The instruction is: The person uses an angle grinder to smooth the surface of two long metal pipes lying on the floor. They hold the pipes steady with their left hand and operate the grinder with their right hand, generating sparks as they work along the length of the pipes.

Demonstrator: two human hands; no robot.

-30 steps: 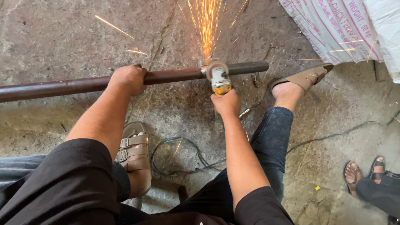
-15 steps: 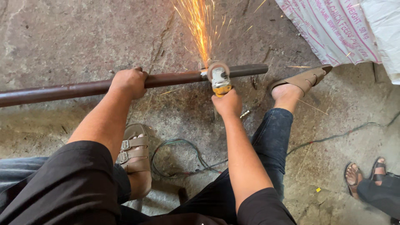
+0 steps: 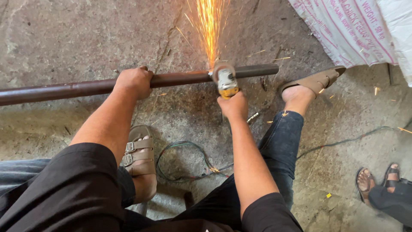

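I see the long rusty pipe (image 3: 86, 89) lying left to right on the concrete floor (image 3: 64, 34). My left hand (image 3: 135, 80) is wrapped over it, pressing down; if that grip slips, the pipe could roll and pinch the disc. My right hand (image 3: 234, 105) is fisted around the angle grinder (image 3: 224, 79), which could kick. Sparks (image 3: 210, 25) fly far, near the woven sack (image 3: 347, 30): burn risk. The cable (image 3: 184, 161) near my sandals could snag.

A single head-worn camera is looking steeply down at close range over the person's arms and knees, facing the cracked concrete floor (image 3: 77, 38) stretching away ahead.
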